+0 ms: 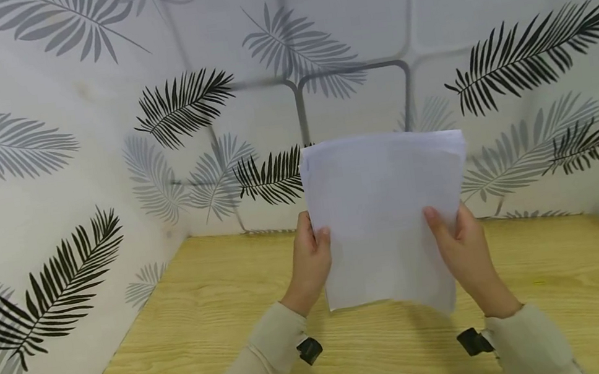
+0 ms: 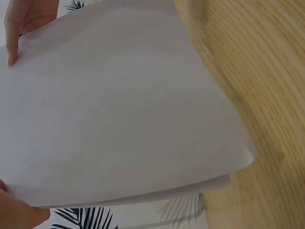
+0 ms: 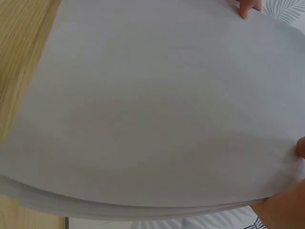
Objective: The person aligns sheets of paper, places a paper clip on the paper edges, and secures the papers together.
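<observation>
A stack of white paper sheets (image 1: 381,214) is held up above the table, its face toward the head camera. Its sheets are slightly fanned at the top corners and the lower edge curves. My left hand (image 1: 311,263) grips the left edge, thumb on the front face and the other fingers hidden behind. On the opposite edge my right hand (image 1: 464,248) holds the stack the same way. In the left wrist view the paper (image 2: 128,109) fills most of the picture, and loose layers show along its edge. The right wrist view also shows several layered edges of the paper (image 3: 143,119).
Beneath the hands lies a light wood-grain table (image 1: 221,284). A white cloth with leaf prints (image 1: 81,189) hangs behind and to the left of it. Each sleeved wrist carries a small black device (image 1: 309,350).
</observation>
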Demonstrator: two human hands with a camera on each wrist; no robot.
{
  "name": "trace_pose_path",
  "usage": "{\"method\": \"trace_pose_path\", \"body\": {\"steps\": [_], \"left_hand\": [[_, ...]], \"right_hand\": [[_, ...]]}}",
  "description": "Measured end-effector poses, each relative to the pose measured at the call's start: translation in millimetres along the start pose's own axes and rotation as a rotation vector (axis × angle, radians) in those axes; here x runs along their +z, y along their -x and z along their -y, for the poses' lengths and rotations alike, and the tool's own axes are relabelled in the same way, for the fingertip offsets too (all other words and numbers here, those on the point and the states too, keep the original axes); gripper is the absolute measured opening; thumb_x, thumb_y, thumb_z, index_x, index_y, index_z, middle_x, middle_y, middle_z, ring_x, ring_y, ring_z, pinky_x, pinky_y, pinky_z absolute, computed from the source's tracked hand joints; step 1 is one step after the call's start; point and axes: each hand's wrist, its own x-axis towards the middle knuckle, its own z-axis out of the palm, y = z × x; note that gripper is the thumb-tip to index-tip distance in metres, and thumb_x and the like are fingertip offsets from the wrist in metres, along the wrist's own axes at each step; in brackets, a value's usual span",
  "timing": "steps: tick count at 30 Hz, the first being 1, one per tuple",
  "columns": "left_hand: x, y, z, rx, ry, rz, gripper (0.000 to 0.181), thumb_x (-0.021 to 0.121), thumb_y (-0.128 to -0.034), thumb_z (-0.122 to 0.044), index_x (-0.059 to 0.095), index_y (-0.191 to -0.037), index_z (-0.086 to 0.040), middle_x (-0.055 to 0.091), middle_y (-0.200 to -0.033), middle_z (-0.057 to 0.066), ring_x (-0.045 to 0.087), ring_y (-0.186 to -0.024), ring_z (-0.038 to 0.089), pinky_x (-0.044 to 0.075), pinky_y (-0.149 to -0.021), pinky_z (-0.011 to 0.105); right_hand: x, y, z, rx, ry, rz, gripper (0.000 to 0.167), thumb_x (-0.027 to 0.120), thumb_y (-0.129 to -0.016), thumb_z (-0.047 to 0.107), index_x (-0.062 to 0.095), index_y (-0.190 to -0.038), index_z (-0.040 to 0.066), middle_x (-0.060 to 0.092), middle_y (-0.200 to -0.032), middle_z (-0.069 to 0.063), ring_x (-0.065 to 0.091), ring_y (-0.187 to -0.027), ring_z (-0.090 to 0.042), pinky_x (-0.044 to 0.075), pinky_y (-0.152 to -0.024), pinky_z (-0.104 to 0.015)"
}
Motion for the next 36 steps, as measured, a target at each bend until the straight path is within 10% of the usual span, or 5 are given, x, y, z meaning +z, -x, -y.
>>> {"method": "trace_pose_path", "body": {"steps": [26,36], "left_hand": [[8.7,11.1,22.6,-0.133,-0.027,0.037,0.033,0.039,-0.1047,-0.014,0.034,-0.134,-0.001,0.045,-0.131,0.017,0.040,-0.128,0.028,0.028,-0.108,0.049],[-1.5,7.8,27.3,-0.202,0.037,0.047,0.037,0.044,-0.1039,-0.023,0.040,-0.133,-0.002,0.051,-0.124,0.018,0.053,-0.112,0.029,0.042,-0.096,0.045]], "right_hand": [[9,12.8,-25,0.131,-0.051,0.018,0.034,0.051,-0.101,0.023,0.049,-0.125,-0.001,0.057,-0.114,-0.013,0.056,-0.094,-0.001,0.045,-0.077,-0.015],[-6,4.7,-35,0.113,-0.060,0.194,0.043,0.053,-0.100,0.028,0.048,-0.131,-0.001,0.060,-0.118,-0.013,0.061,-0.095,-0.001,0.051,-0.077,-0.021]]}}
